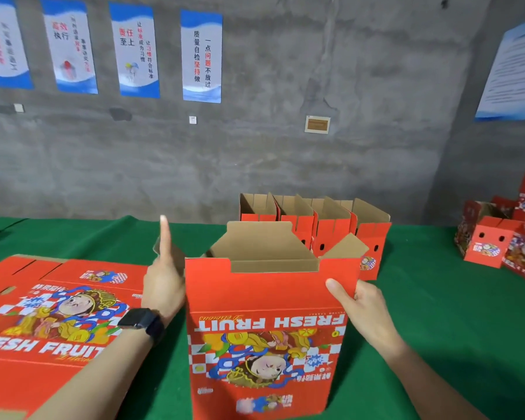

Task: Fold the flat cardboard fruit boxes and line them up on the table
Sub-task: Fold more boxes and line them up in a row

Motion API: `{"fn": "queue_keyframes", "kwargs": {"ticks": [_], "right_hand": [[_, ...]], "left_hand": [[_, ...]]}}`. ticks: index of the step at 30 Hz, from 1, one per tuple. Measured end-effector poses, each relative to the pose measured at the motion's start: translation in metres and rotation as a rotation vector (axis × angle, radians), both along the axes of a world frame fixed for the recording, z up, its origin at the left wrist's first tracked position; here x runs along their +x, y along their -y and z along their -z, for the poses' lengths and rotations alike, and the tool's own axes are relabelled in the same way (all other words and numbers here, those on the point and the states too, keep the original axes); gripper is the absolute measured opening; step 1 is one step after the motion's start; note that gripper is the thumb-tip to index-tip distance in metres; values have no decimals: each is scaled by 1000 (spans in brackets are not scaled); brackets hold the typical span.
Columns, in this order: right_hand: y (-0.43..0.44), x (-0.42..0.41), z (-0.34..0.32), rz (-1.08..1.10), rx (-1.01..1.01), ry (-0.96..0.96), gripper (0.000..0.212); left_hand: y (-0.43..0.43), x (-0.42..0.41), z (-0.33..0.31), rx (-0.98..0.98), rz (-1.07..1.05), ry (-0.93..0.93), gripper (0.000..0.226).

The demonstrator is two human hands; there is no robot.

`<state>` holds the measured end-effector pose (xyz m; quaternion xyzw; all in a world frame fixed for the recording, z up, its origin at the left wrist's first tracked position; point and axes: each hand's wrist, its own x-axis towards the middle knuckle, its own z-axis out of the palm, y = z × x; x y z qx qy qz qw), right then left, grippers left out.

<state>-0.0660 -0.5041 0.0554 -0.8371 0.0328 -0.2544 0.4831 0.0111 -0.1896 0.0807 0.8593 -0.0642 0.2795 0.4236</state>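
Observation:
A red "FRESH FRUIT" cardboard box (264,334) stands upright in front of me on the green table (437,328), printed side upside down, top flaps open. My right hand (361,310) grips its right edge, thumb on the front panel. My left hand (164,280) is against the box's left side with its index finger pointing straight up; the other fingers are hidden behind the box. A stack of flat boxes (49,313) lies to the left. A row of several folded boxes (322,225) stands side by side behind.
More red boxes (503,237) are piled at the table's right end. A bare concrete wall with several posters (200,56) rises behind the table. Green cloth shows between the held box and the right pile.

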Motion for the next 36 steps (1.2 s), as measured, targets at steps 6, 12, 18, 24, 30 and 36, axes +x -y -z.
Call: {"fn": "queue_keyframes", "kwargs": {"ticks": [6,12,18,24,30,36], "right_hand": [[-1,-11,14,58,-15,-68,28],[-10,-14,14,105,43,-120,18],[-17,-10,15,179,-78,-144,15],[-19,-14,19,193,-224,-133,68],[-24,-14,6,201,-740,-142,45],[-52,11,-32,10,-1196,-405,78]], "left_hand": [[2,8,11,68,-116,-74,27],[7,0,13,-45,17,-177,26],[8,-12,18,44,49,-150,61],[14,-16,18,352,0,-120,96],[19,-16,22,498,106,-26,86],[18,-14,25,418,210,18,85]]}}
